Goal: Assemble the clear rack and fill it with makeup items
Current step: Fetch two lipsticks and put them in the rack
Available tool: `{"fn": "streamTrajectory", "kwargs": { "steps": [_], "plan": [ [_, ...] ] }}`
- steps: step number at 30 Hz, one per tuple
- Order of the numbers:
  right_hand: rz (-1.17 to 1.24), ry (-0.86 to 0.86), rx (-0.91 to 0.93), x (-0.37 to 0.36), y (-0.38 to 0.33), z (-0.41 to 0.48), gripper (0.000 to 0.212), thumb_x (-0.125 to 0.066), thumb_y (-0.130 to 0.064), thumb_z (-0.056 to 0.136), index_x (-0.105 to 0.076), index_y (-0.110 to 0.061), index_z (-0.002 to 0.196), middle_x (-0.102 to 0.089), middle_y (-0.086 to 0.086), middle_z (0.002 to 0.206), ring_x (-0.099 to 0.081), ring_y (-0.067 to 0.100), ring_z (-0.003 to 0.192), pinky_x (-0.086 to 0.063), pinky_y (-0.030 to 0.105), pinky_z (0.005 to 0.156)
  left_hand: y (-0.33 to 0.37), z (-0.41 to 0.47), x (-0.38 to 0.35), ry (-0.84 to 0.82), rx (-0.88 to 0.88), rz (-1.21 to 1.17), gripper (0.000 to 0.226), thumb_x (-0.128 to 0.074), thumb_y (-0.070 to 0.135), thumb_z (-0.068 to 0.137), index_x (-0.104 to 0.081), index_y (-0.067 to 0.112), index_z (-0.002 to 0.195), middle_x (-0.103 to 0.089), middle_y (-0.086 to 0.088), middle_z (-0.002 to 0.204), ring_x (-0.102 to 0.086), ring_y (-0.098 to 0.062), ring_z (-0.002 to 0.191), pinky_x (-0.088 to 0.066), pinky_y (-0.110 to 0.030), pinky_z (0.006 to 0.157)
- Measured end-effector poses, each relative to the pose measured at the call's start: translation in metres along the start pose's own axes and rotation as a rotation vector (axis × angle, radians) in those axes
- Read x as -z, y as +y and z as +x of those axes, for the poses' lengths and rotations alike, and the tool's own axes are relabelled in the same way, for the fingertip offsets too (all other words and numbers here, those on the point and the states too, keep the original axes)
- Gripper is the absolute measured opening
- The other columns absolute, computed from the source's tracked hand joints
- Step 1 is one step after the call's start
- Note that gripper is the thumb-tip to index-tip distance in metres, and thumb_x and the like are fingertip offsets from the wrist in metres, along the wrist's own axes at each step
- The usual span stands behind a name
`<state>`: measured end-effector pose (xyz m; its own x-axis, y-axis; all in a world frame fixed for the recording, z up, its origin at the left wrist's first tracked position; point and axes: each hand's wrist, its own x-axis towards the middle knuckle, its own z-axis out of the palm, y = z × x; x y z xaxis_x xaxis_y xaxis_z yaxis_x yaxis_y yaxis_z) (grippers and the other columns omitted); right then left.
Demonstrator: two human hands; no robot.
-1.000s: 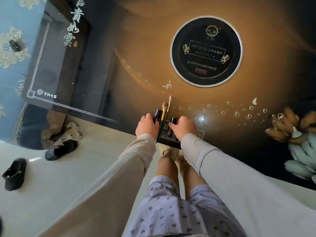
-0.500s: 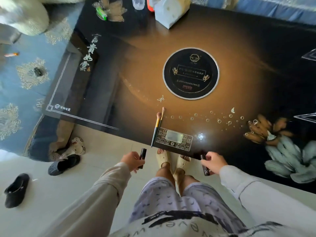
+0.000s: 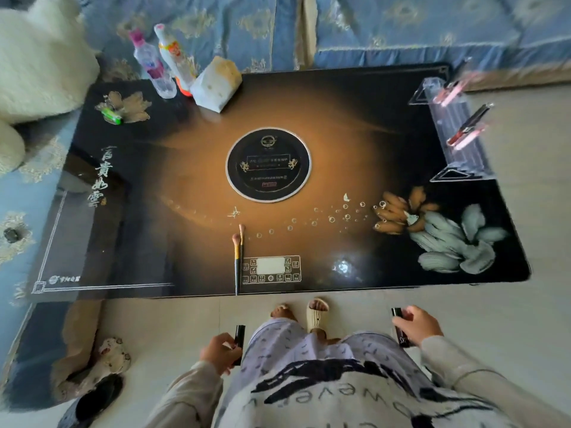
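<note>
Both hands have drawn back off the table since a second ago, when they sat together over the printed control panel (image 3: 271, 269). I now see them apart above the pale floor tiles, one on each side of the legs, and the view has widened to take in the whole top.

My feed shows the left hand (image 3: 220, 355) with fingers curled round a slim black cosmetic tube (image 3: 239, 335), held roughly upright. The right hand (image 3: 418, 327) grips a second black tube (image 3: 398, 313) the same way, its lower end showing below the fist.

Two long makeup brushes with pink tips (image 3: 237, 261) lie side by side on the glossy black-and-amber glass table (image 3: 173, 186), just left of the panel, handles reaching the near edge.

The clear acrylic rack (image 3: 463, 159) stands at the far right end of the table, well apart from both hands. A pair of pink lip-gloss tubes (image 3: 452, 88) and a dark red pair (image 3: 469, 126) stick out of it, too blurred for me to tell which slots.

Two plastic bottles (image 3: 151, 63), a white tissue pack (image 3: 216, 84) and a green lighter (image 3: 112, 115) sit at the far left corner.
</note>
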<state>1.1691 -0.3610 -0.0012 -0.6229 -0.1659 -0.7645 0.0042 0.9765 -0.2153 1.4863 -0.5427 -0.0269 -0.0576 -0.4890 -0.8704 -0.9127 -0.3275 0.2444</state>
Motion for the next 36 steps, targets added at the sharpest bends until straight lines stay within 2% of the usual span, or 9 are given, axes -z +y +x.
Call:
{"fn": "streamTrajectory", "kwargs": {
  "steps": [7, 11, 14, 16, 18, 20, 25, 28, 36],
  "plan": [
    [0.296, 0.086, -0.204, -0.024, 0.05, -0.036, 0.024, -0.065, -0.006, 0.082, -0.059, 0.011, 0.098, -0.063, 0.029, 0.107, -0.059, 0.039, 0.098, -0.048, 0.051, 0.09, 0.066, 0.017, 0.026, -0.011, -0.217, 0.351, 0.031, -0.057, 0.002, 0.08, -0.046, 0.019, 0.058, -0.051, 0.01, 0.03, -0.047, -0.006, 0.028, -0.042, -0.016, 0.035],
    [0.359, 0.053, -0.324, -0.061, 0.076, -0.073, 0.012, -0.061, -0.011, 0.085, -0.051, -0.004, 0.083, -0.062, 0.02, 0.098, -0.057, 0.032, 0.092, -0.048, 0.04, 0.086, 0.092, 0.025, 0.032, -0.096, -0.281, 0.601, 0.019, -0.055, 0.009, 0.084, -0.051, 0.019, 0.069, -0.059, 0.002, 0.057, -0.057, -0.015, 0.052, -0.052, -0.022, 0.062],
    [0.375, -0.003, -0.37, -0.091, 0.094, -0.097, 0.016, -0.057, -0.015, 0.087, -0.048, -0.009, 0.076, -0.053, 0.01, 0.087, -0.054, 0.025, 0.086, -0.042, 0.026, 0.062, 0.103, 0.034, 0.026, -0.123, -0.3, 0.818, 0.02, -0.055, 0.015, 0.086, -0.05, 0.019, 0.066, -0.059, 0.005, 0.06, -0.058, -0.013, 0.06, -0.049, -0.019, 0.069],
    [0.454, 0.014, -0.408, -0.111, 0.107, -0.111, 0.025, -0.057, -0.015, 0.087, -0.042, -0.013, 0.067, -0.052, 0.01, 0.083, -0.048, 0.022, 0.08, -0.034, 0.025, 0.059, 0.113, 0.033, 0.018, -0.179, -0.336, 0.957, 0.009, -0.054, 0.017, 0.088, -0.061, 0.012, 0.087, -0.072, -0.003, 0.085, -0.065, -0.014, 0.072, -0.049, -0.016, 0.071],
    [0.524, 0.036, -0.466, -0.129, 0.117, -0.125, 0.031, -0.056, -0.013, 0.086, -0.039, -0.015, 0.06, -0.051, 0.007, 0.072, -0.047, 0.022, 0.074, -0.033, 0.026, 0.058, 0.126, 0.029, 0.007, -0.22, -0.396, 1.08, 0.027, -0.054, 0.019, 0.089, -0.059, 0.005, 0.111, -0.071, -0.01, 0.109, -0.069, -0.019, 0.095, -0.052, -0.018, 0.078],
    [0.545, 0.024, -0.535, -0.144, 0.124, -0.137, 0.035, -0.053, -0.015, 0.087, -0.036, -0.015, 0.057, -0.046, 0.001, 0.061, -0.045, 0.02, 0.063, -0.029, 0.024, 0.051, 0.141, 0.021, -0.008, -0.24, -0.478, 1.109, 0.031, -0.056, 0.018, 0.087, -0.058, 0.003, 0.115, -0.069, -0.015, 0.112, -0.068, -0.026, 0.101, -0.054, -0.03, 0.09],
    [0.558, -0.06, -0.657, -0.163, 0.14, -0.152, 0.03, -0.045, -0.025, 0.092, -0.053, -0.012, 0.066, -0.054, 0.006, 0.072, -0.049, 0.019, 0.069, -0.032, 0.025, 0.055, 0.176, 0.002, -0.055, -0.351, -0.62, 1.034, 0.03, -0.057, 0.009, 0.086, -0.055, -0.002, 0.114, -0.068, -0.021, 0.108, -0.062, -0.022, 0.073, -0.055, -0.041, 0.088],
    [0.58, -0.025, -0.704, -0.167, 0.157, -0.152, 0.042, -0.048, -0.024, 0.091, -0.038, -0.014, 0.051, -0.047, 0.001, 0.056, -0.048, 0.019, 0.064, -0.028, 0.022, 0.049, 0.19, -0.008, -0.084, -0.38, -0.679, 1.105, 0.032, -0.056, 0.013, 0.087, -0.053, 0.0, 0.116, -0.068, -0.018, 0.112, -0.06, -0.018, 0.066, -0.054, -0.033, 0.083],
    [0.725, 0.014, -0.71, -0.118, 0.226, -0.13, 0.04, -0.052, -0.016, 0.086, -0.036, -0.014, 0.049, -0.045, 0.0, 0.051, -0.048, 0.021, 0.06, -0.027, 0.021, 0.048, 0.217, -0.029, -0.158, -0.322, -0.61, 1.297, 0.036, -0.059, 0.012, 0.085, -0.052, 0.003, 0.12, -0.062, -0.018, 0.121, -0.061, -0.031, 0.106, -0.051, -0.033, 0.087]
  ]
}}
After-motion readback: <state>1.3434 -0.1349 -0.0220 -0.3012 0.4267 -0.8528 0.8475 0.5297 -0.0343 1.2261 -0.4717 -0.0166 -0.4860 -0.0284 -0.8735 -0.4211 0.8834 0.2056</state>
